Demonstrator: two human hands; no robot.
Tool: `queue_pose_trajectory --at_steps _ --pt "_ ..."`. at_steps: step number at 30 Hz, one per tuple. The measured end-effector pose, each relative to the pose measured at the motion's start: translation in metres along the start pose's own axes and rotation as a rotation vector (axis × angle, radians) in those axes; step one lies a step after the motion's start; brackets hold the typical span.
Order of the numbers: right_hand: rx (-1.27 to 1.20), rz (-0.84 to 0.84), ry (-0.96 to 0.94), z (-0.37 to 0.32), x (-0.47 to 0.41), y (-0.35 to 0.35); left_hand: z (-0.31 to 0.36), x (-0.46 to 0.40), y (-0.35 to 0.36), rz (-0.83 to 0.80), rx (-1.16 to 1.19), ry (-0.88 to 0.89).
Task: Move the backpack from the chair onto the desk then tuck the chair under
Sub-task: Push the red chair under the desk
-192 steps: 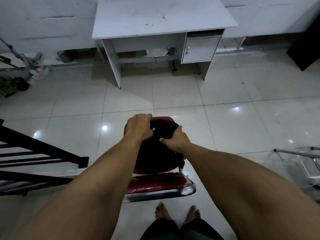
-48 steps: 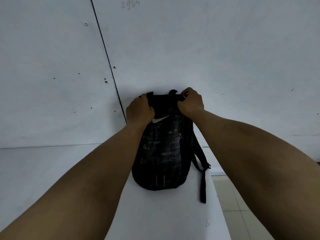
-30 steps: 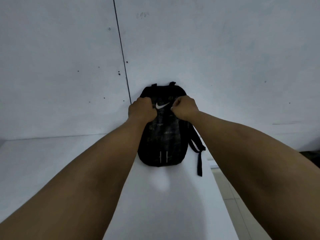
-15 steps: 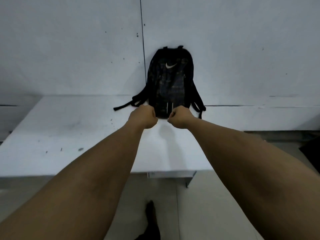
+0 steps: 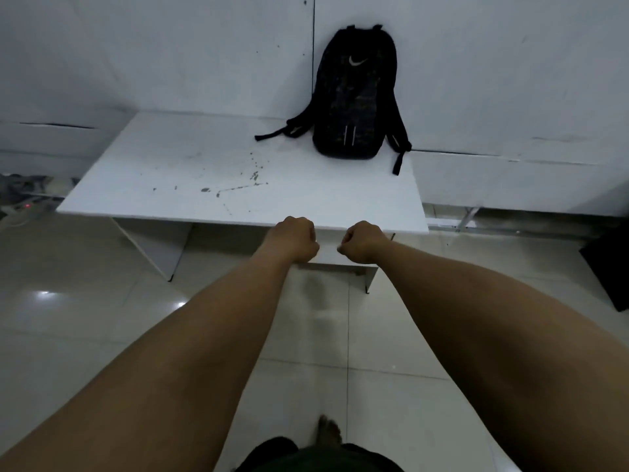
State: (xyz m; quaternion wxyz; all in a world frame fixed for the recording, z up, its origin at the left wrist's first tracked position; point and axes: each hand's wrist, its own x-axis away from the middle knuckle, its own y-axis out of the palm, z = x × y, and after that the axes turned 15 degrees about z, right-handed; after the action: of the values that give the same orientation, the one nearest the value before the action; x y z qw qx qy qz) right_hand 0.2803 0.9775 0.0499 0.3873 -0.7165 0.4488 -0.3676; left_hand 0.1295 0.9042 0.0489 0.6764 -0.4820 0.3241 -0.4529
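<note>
The black backpack [image 5: 355, 93] stands upright on the white desk [image 5: 190, 175], at its back right, leaning against the wall with its straps spread to both sides. My left hand [image 5: 295, 238] and my right hand [image 5: 361, 240] hang as closed fists in front of the desk's front edge, holding nothing, well short of the backpack. The red chair is out of view.
A white panelled wall [image 5: 170, 52] rises behind the desk. Glossy floor tiles [image 5: 85, 318] lie between me and the desk. A power strip with a red light [image 5: 25, 207] sits on the floor at the left. A dark object [image 5: 609, 267] stands at the right edge.
My hands let go of the backpack, which stays leaning on the wall. I have stepped back from the desk, so both fists now sit at its front edge.
</note>
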Motion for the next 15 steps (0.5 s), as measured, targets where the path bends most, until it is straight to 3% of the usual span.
queue_pose_trajectory --at_steps 9,15 --pt "0.006 0.028 -0.009 -0.016 0.161 0.056 -0.037 0.169 -0.008 -0.054 -0.089 0.039" --pt "0.011 -0.042 0.001 -0.023 0.282 0.092 -0.060 0.285 -0.005 -0.070 0.013 0.049"
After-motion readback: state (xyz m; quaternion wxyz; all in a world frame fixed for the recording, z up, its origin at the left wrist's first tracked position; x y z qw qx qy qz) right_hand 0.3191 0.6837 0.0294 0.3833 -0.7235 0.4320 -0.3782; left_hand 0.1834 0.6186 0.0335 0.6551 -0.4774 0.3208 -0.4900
